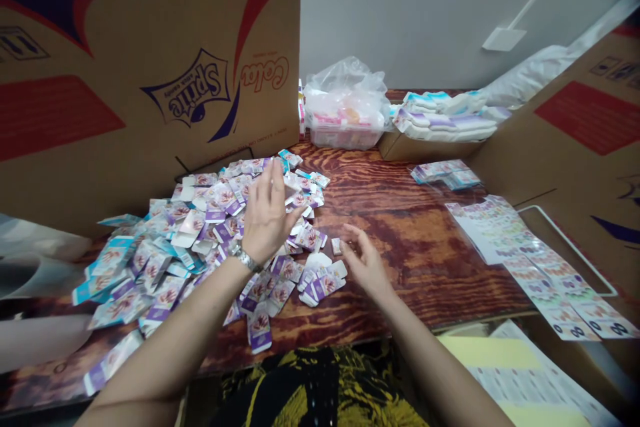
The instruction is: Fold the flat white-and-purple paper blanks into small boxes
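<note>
A loose pile of small flat cartons [213, 203], purple and white or blue and white, is spread over the left of the table. My left hand [267, 217], with a metal watch at the wrist, is over the pile's right part. Its fingers are stretched out and the thumb stands apart; whatever lies under the palm is hidden. To the right of the pile, my right hand [367, 261] is low over the bare wood with fingers loosely bent and apart. Just left of its fingertips is a small white piece [336, 246]; contact is unclear. Several cartons [323, 280] lie nearby.
A big cardboard box [150, 107] walls the left, another [575, 127] the right. At the back are a bagged clear tub [345, 137] and an open carton [430, 148] of stacked packs. Printed sticker sheets [530, 260] lie right on the wooden table [395, 213].
</note>
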Motion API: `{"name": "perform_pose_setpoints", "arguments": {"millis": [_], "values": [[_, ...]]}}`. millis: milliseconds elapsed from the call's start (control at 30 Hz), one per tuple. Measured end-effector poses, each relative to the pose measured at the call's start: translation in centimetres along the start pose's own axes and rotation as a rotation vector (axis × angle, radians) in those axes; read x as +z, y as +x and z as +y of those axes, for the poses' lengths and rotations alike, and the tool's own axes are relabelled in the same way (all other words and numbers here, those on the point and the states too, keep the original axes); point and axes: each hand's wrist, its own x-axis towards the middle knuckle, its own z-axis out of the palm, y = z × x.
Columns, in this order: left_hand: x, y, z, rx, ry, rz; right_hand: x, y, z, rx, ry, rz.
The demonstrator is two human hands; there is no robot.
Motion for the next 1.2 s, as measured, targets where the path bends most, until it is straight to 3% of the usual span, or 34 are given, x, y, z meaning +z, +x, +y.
{"name": "perform_pose_setpoints", "arguments": {"millis": [100,233,367,467,600,700,967,1033,1133,1200], "values": [[-0.8,0.8,-0.1,0.025,-0.034,0.053,-0.7,-0.5,1.9,-0.007,-0.403,-0.162],[1.9,-4.9,1.9,0.073,-0.182,-0.111,-0.3,-2.1,3.1,0.042,-0.805,-0.262],[5.6,-11.3,3.9,0.114,-0.232,-0.379,-0.2,-2.4,3.6,0.073,-0.825,-0.237],[6.8,-13.3,4.8,0.121,-0.164,-0.502,-0.5,-2.1,3.6,0.1,-0.585,-0.228],[6.7,-13.3,5.2,0.054,-0.11,-0.533,-0.5,-2.0,2.6,0.174,-0.037,-0.272],[6.1,-12.5,4.9,0.013,-0.122,-0.515,-0.4,-1.8,1.0,0.192,0.183,-0.309],[4.6,-11.4,4.0,-0.013,-0.267,-0.46,-0.6,-0.8,-2.2,0.027,-0.109,-0.341],[4.3,-11.3,3.8,-0.06,-0.307,-0.426,-0.5,-1.0,-2.5,-0.035,-0.161,-0.249],[3.9,-11.0,3.6,-0.175,-0.337,-0.371,-0.2,-1.8,-2.9,-0.264,-0.274,-0.08],[3.7,-10.7,3.7,-0.205,-0.347,-0.345,0.1,-2.4,-3.2,-0.4,-0.359,-0.042]]}}
